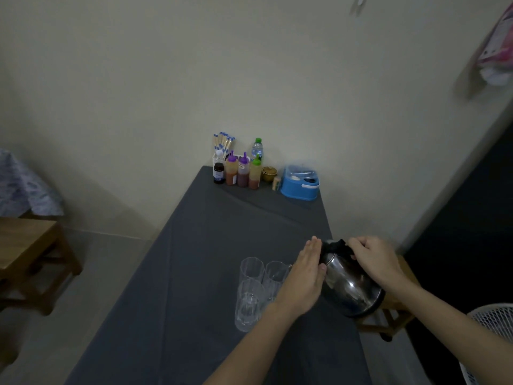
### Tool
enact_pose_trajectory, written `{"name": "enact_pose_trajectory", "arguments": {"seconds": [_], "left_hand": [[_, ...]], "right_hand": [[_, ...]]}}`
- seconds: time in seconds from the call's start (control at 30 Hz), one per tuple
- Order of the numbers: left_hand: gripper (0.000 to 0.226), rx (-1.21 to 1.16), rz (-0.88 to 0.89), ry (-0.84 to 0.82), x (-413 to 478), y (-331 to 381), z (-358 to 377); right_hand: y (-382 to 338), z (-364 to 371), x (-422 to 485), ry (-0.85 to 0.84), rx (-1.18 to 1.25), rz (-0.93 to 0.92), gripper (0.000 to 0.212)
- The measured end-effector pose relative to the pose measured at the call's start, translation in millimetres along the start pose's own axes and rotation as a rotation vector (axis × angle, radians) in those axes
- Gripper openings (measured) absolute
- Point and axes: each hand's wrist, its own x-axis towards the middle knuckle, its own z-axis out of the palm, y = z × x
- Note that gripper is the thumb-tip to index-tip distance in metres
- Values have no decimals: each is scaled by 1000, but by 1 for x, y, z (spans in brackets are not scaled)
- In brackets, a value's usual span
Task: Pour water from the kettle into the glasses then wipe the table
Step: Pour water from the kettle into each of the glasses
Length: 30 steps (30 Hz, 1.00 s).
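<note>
Kettle [349, 284] tilted: right hand [373, 259] grasping, left hand [305, 276] flat against it.

I've got a single head cam, wide-angle, looking forward and down the table [194, 245] toward the wall [166, 79]. Hands sit close, bottom right of frame.

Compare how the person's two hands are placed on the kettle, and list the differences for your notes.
The right hand is curled around the black handle at the top of the kettle, while the left hand lies flat and open against its side, near the spout. The right hand grips; the left hand only steadies. Both touch the tilted kettle, which leans toward the glasses.
</note>
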Motion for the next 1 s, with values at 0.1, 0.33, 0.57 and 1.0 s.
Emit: {"name": "enact_pose_trajectory", "arguments": {"seconds": [0.1, 0.33, 0.57, 1.0], "left_hand": [[54, 43, 28, -34, 2, -1, -3], [56, 101, 61, -39, -1, 2, -21], [53, 95, 36, 26, -8, -5, -41], [57, 10, -67, 158, -23, -21, -48]], "right_hand": [[8, 5, -8, 51, 64, 72, 42], [5, 17, -11, 103, 141, 107, 42], [-26, 20, -1, 44, 131, 14, 42], [-70, 32, 13, -69, -78, -169, 37]]}}
